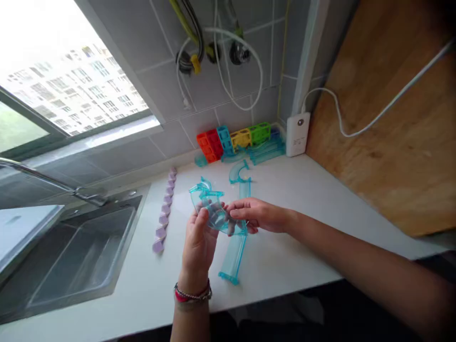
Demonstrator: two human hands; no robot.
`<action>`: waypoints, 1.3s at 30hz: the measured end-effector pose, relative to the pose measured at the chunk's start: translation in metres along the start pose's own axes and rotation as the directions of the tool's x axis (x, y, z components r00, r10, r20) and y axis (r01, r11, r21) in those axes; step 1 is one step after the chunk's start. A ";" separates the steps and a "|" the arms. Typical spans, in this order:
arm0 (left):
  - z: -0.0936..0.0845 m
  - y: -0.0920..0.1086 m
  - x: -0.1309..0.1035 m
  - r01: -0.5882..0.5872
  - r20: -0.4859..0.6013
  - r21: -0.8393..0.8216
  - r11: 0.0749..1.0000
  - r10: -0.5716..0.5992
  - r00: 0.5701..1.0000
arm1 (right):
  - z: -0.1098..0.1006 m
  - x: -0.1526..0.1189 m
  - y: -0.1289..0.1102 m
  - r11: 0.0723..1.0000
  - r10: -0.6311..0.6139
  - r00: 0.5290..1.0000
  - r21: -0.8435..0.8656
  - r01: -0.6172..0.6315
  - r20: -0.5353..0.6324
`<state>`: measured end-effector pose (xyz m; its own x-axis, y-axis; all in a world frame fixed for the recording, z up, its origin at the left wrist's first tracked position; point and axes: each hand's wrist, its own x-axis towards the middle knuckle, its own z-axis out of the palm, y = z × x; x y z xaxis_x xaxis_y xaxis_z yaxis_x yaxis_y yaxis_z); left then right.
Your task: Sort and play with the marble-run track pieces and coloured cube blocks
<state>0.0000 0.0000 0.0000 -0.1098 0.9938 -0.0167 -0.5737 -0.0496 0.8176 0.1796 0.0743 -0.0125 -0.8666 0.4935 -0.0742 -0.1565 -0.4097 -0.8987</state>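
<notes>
Left hand (199, 237): raised above the counter, fingers closed around the lower-left edge of a curved clear-teal track piece (210, 206), thumb on its near face. A beaded bracelet (192, 295) sits at the wrist.

Right hand (254, 214): enters from 4 o'clock, fingertips pinching the same piece at its right end. Both hands touch it; neither is nearer.

Curved track piece: held between the hands, clear of the countertop (302, 199), long axis running roughly 10 to 4 o'clock. How it joins anything beneath is hard to tell through the transparent plastic.

Straight teal track (235, 256): flat on the counter directly under the hands, long axis 12 to 6 o'clock, leading to a curved teal segment (239, 172) at 12 o'clock.

Lilac wavy strip (164, 213): at 9 o'clock, well apart.

Coloured blocks (233, 137): at 12 o'clock against the tiled wall.

Sink (71, 256): far at 9 o'clock.

White wall unit (298, 134): at 1 o'clock.
</notes>
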 end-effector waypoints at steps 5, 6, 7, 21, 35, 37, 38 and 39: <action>0.002 0.007 0.002 0.034 -0.117 -0.127 0.991 -0.049 0.992 | 0.002 -0.001 -0.002 0.983 -0.167 0.985 0.080 0.163 0.045; 0.003 0.008 0.002 0.049 -0.146 -0.156 0.986 -0.073 0.987 | 0.003 0.000 -0.001 0.978 -0.187 0.982 0.097 0.183 0.025; 0.003 0.008 0.003 0.057 -0.176 -0.180 0.982 -0.089 0.980 | 0.003 0.001 0.000 0.975 -0.198 0.980 0.105 0.198 -0.004; 0.009 -0.002 0.001 -0.126 -0.343 0.410 0.903 0.280 0.897 | -0.004 0.003 -0.007 0.914 -0.319 0.840 0.092 0.395 -0.438; 0.016 -0.014 -0.005 -0.298 0.116 0.700 0.649 0.308 0.944 | 0.005 0.006 0.002 0.947 -0.278 0.854 0.022 0.320 -0.440; 0.016 -0.015 -0.006 -0.281 0.120 0.738 0.613 0.291 0.949 | 0.008 0.007 0.004 0.939 -0.316 0.839 -0.018 0.344 -0.442; 0.016 -0.016 -0.006 -0.273 0.118 0.762 0.587 0.290 0.950 | 0.009 0.007 0.004 0.934 -0.334 0.830 -0.040 0.354 -0.446; 0.015 -0.016 -0.007 -0.265 0.114 0.789 0.554 0.292 0.950 | 0.010 0.007 0.005 0.932 -0.345 0.822 -0.062 0.357 -0.452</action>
<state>0.0224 -0.0042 -0.0041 -0.1792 0.9405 0.2885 0.3521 -0.2125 0.9115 0.1682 0.0683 -0.0135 -0.4445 0.8941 0.0539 -0.4262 -0.1582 -0.8907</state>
